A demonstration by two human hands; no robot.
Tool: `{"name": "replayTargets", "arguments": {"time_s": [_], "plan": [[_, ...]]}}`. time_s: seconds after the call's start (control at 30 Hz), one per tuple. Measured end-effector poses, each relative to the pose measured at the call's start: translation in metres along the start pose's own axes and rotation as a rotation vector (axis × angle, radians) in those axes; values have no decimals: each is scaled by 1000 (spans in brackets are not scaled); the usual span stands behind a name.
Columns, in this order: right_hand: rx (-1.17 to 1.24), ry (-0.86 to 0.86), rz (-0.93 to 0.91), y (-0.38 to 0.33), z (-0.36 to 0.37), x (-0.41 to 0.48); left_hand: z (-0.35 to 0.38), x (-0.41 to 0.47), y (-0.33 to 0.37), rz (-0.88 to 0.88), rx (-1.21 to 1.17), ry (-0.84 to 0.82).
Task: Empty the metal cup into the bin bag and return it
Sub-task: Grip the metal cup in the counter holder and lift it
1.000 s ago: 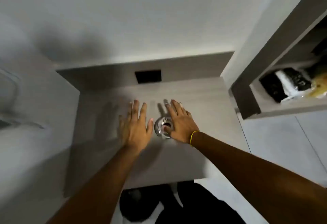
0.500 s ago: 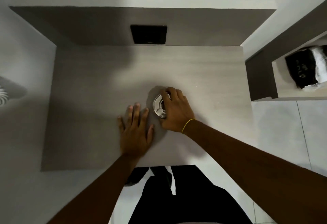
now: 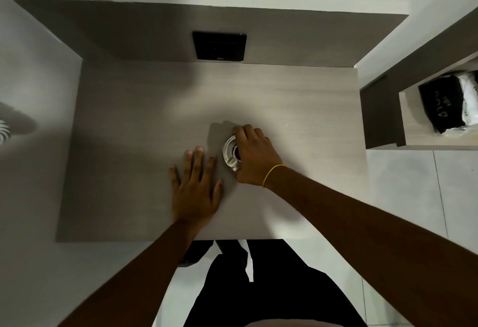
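The metal cup (image 3: pixel 231 155) stands upright on the pale wood-grain surface (image 3: pixel 134 119), a little right of its middle and well away from every edge. The right hand (image 3: pixel 254 157) is closed around it from the right side, with the fingers (image 3: pixel 243 132) curled over the far part of the rim and the thumb side low near the front. This looks like a grip for lifting the cup or for setting it down, and from this moment alone I cannot tell which of the two it is. The left hand (image 3: pixel 198 189) lies flat and spread on the surface just beside the cup, holding nothing; I think it only steadies the body as the person leans over. The right hand covers about half of the cup, so the inside is hard to read: there is a dark spot near the centre, but whether something is in the cup I cannot say. The bin bag is not visible anywhere. A dark square plate (image 3: pixel 219 46) sits in the back panel behind the surface. On the right, a shelf (image 3: pixel 437 143) holds a black and white package (image 3: pixel 450 105), cut off by the frame edge, and its printed text is too blurred to read.
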State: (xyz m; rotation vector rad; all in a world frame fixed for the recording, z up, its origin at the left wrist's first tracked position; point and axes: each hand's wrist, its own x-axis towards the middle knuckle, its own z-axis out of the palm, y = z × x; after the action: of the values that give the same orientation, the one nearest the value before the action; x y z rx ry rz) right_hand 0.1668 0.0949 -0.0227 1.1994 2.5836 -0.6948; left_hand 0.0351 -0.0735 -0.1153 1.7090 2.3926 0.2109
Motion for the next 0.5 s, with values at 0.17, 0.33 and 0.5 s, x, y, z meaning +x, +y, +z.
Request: {"name": "replayTargets", "arguments": {"time_s": [0.17, 0.33, 0.5], "plan": [[31, 13, -14, 2, 1, -8, 1, -1, -1, 7, 2, 14], [110, 54, -26, 6, -2, -20, 1, -1, -1, 18, 2, 41], [191, 102, -20, 23, -12, -35, -1, -1, 0, 12, -9, 32]]}}
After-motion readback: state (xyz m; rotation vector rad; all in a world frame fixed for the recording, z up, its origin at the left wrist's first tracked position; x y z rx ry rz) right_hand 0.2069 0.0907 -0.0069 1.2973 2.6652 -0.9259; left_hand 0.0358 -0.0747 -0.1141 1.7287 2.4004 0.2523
